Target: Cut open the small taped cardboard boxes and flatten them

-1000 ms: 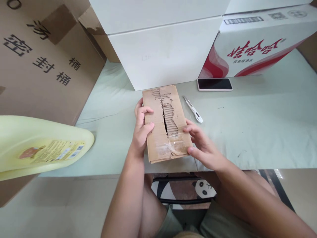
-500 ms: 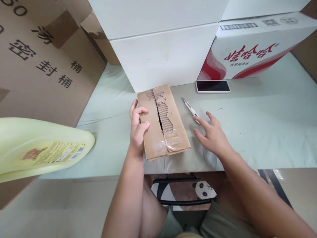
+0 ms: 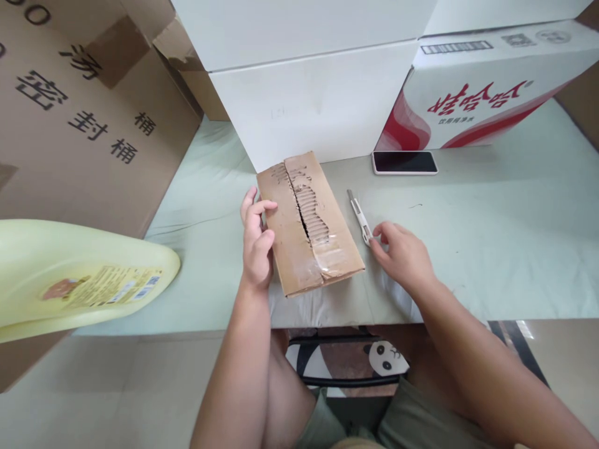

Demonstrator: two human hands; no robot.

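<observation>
My left hand [image 3: 258, 243] grips the left side of a small brown cardboard box [image 3: 286, 240], thumb and fingers along its edge. The box's top has a torn strip showing the corrugation, a dark slit along the middle seam, and clear tape near the front end. To its right, a white utility knife [image 3: 359, 217] rests on the cloth with its metal blade end pointing away from me. The fingers of my right hand [image 3: 401, 254] are pinched at the near end of the knife's handle.
A phone [image 3: 405, 162] lies at the back, before a white-and-red carton [image 3: 472, 112]. Tall white boxes [image 3: 318, 106] stand behind the cardboard box. On the left are a large printed carton [image 3: 93, 162] and a pale yellow bottle [image 3: 88, 274]. Light green cloth [image 3: 505, 237] covers the table.
My right hand has closed from spread fingers to a pinch on the knife's near end, and the knife has turned slightly. The cardboard box has shifted and turned a little under my left hand.
</observation>
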